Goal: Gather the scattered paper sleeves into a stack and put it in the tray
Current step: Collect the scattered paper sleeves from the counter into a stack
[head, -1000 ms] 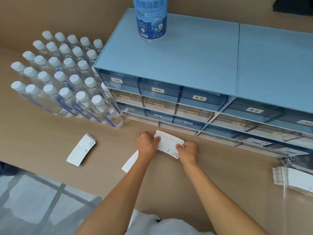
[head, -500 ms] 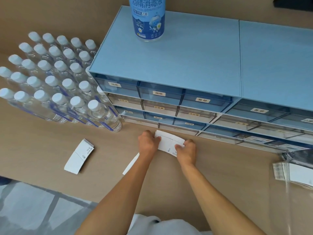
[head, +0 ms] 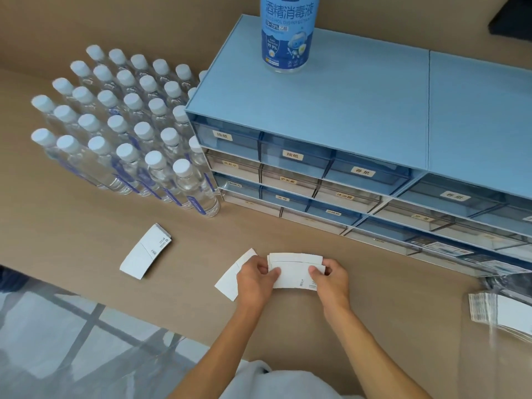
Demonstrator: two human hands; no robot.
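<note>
A small stack of white paper sleeves (head: 293,269) is held between both hands just above the tan counter. My left hand (head: 254,279) pinches its left end and my right hand (head: 331,279) pinches its right end. Another white sleeve (head: 227,279) lies flat on the counter, partly under my left hand. Farther left a thicker bunch of sleeves (head: 145,251) lies on the counter by itself. I cannot tell which thing here is the tray.
A blue drawer cabinet (head: 331,125) with labelled drawers stands behind the hands, a disinfectant bottle (head: 286,33) on top. Several capped water bottles (head: 121,133) stand at the left. Clear plastic bags (head: 501,312) lie at the right edge. The counter's front edge runs diagonally below left.
The stack in my hands has turned from slanted to nearly level and moved a little nearer to me. The sleeves on the counter have not moved.
</note>
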